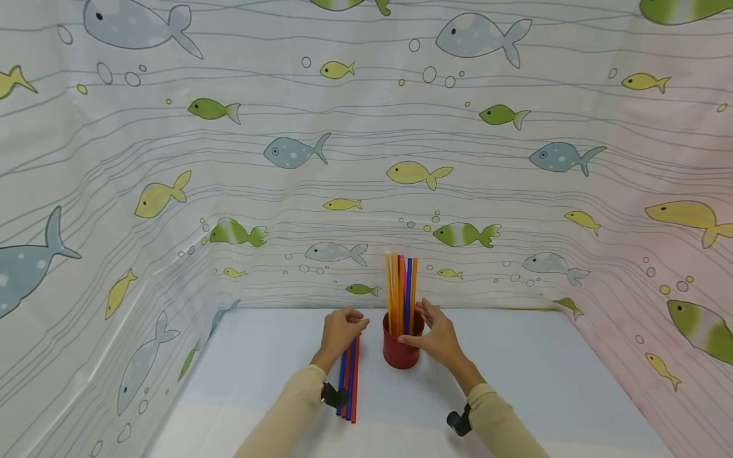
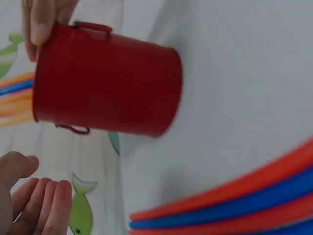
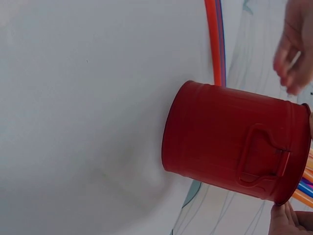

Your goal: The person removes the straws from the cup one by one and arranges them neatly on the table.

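A red metal cup (image 1: 401,353) with small side handles stands upright on the white table, and several long thin sticks (image 1: 395,292) in orange, blue, purple and pink rise out of it. My right hand (image 1: 439,334) holds the cup at its rim, thumb on the near side and fingers on the far right side. To the left of the cup, my left hand (image 1: 342,331) hovers with relaxed fingers and nothing between them, as the left wrist view also shows. Several red and blue sticks (image 1: 351,388) lie side by side on the table, partly hidden under the left hand and wrist.
The white table (image 1: 515,381) extends to both sides of the cup. A fish-patterned sheet (image 1: 275,191) forms the back and side walls, close behind the cup. Dark wrist cameras (image 1: 334,395) are strapped over both beige sleeves (image 1: 286,413).
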{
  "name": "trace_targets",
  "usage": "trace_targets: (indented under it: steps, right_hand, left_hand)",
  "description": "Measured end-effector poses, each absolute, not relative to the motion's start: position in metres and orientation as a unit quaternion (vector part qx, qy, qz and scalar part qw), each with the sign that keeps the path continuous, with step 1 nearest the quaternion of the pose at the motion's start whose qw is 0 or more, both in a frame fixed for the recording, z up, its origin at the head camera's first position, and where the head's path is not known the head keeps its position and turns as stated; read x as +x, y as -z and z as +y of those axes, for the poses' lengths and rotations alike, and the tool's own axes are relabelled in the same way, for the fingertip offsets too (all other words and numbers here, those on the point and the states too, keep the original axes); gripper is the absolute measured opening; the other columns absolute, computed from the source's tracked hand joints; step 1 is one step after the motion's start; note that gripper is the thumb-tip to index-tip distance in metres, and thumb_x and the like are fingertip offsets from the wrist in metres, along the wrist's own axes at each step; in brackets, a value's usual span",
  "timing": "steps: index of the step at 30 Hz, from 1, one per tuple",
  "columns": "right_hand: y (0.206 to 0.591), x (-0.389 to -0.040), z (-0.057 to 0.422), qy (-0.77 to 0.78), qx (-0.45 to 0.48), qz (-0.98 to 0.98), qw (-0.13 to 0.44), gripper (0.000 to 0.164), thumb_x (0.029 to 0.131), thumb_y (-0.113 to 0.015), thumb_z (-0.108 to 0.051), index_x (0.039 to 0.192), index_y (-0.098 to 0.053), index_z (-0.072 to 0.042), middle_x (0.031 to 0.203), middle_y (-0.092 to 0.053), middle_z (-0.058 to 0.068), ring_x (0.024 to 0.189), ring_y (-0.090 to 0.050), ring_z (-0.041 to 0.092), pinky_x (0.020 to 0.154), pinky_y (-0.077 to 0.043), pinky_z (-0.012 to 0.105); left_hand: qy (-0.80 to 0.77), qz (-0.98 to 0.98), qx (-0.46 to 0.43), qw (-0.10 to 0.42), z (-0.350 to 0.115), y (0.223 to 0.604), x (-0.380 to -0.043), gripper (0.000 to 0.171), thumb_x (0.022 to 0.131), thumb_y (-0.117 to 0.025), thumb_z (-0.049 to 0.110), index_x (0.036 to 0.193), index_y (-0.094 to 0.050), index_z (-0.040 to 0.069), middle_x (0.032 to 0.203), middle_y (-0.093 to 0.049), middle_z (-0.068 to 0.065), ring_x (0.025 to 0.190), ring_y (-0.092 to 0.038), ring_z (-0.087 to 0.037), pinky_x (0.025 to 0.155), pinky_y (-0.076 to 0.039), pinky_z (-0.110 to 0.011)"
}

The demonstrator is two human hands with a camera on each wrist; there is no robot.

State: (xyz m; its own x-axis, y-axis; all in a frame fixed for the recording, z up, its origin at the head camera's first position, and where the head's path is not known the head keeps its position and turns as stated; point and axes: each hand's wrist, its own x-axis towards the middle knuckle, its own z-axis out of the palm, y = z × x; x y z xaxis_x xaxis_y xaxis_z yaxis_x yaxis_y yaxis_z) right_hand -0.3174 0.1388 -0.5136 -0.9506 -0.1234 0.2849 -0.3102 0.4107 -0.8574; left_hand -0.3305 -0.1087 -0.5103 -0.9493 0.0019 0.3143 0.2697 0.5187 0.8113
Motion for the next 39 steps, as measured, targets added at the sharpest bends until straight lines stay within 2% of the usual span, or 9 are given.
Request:
trace_targets:
  steps: [5, 10, 20, 29, 34, 39]
  right_hand:
    - [0.513, -0.317, 0.138, -0.529, 0.132, -0.833, 0.093, 0.101, 0.069, -0.091, -0.021, 0.15, -0.033, -0.002, 0.14, -0.052, 0.009, 0.13, -0.049, 0.023, 0.104, -0.038, 0.037]
    - [0.514, -0.315, 0.139, -0.528, 0.138, -0.833, 0.096, 0.101, 0.069, -0.09, -0.02, 0.15, -0.033, 0.0, 0.139, -0.052, 0.011, 0.13, -0.049, 0.024, 0.105, -0.038, 0.038]
    - [0.516, -0.316, 0.137, -0.535, 0.144, -0.827, 0.096, 0.101, 0.069, -0.091, -0.02, 0.149, -0.033, 0.0, 0.14, -0.051, 0.012, 0.13, -0.049, 0.025, 0.105, -0.038, 0.039]
    - [0.516, -0.316, 0.138, -0.529, 0.15, -0.828, 0.104, 0.103, 0.067, -0.091, -0.023, 0.149, -0.034, 0.0, 0.139, -0.052, 0.012, 0.129, -0.05, 0.025, 0.104, -0.039, 0.039]
    - [0.516, -0.317, 0.139, -0.529, 0.161, -0.826, 0.111, 0.103, 0.067, -0.091, -0.022, 0.149, -0.033, 0.002, 0.139, -0.052, 0.013, 0.128, -0.05, 0.027, 0.104, -0.038, 0.041]
    - [0.516, -0.317, 0.139, -0.526, 0.166, -0.826, 0.115, 0.101, 0.069, -0.091, -0.019, 0.149, -0.032, 0.003, 0.139, -0.051, 0.013, 0.128, -0.05, 0.029, 0.104, -0.038, 0.044]
  left_hand:
    - [0.513, -0.842, -0.107, 0.131, -0.085, 0.493, -0.336, 0.015, 0.084, -0.077, 0.013, 0.092, -0.073, 0.001, 0.079, -0.072, -0.004, 0.061, -0.068, -0.011, 0.059, -0.056, -0.025]
    - [0.519, -0.835, -0.13, 0.127, -0.061, 0.484, -0.338, 0.014, 0.086, -0.075, 0.013, 0.096, -0.074, 0.003, 0.083, -0.072, -0.003, 0.07, -0.069, -0.011, 0.064, -0.057, -0.024]
    - [0.493, -0.849, -0.14, 0.128, -0.036, 0.486, -0.335, 0.023, 0.087, -0.075, 0.014, 0.106, -0.074, 0.003, 0.096, -0.074, -0.005, 0.085, -0.07, -0.016, 0.072, -0.057, -0.025]
    - [0.462, -0.864, -0.13, 0.154, -0.033, 0.489, -0.337, 0.028, 0.085, -0.077, 0.018, 0.107, -0.074, 0.001, 0.086, -0.073, -0.004, 0.075, -0.069, -0.013, 0.065, -0.056, -0.022]
    - [0.456, -0.869, -0.134, 0.137, -0.028, 0.488, -0.338, 0.031, 0.085, -0.077, 0.018, 0.11, -0.072, -0.001, 0.082, -0.071, -0.003, 0.07, -0.066, -0.011, 0.061, -0.055, -0.021]
    - [0.445, -0.879, -0.124, 0.118, -0.022, 0.488, -0.341, 0.023, 0.086, -0.077, 0.019, 0.101, -0.074, 0.001, 0.076, -0.067, 0.0, 0.062, -0.062, -0.007, 0.057, -0.053, -0.019]
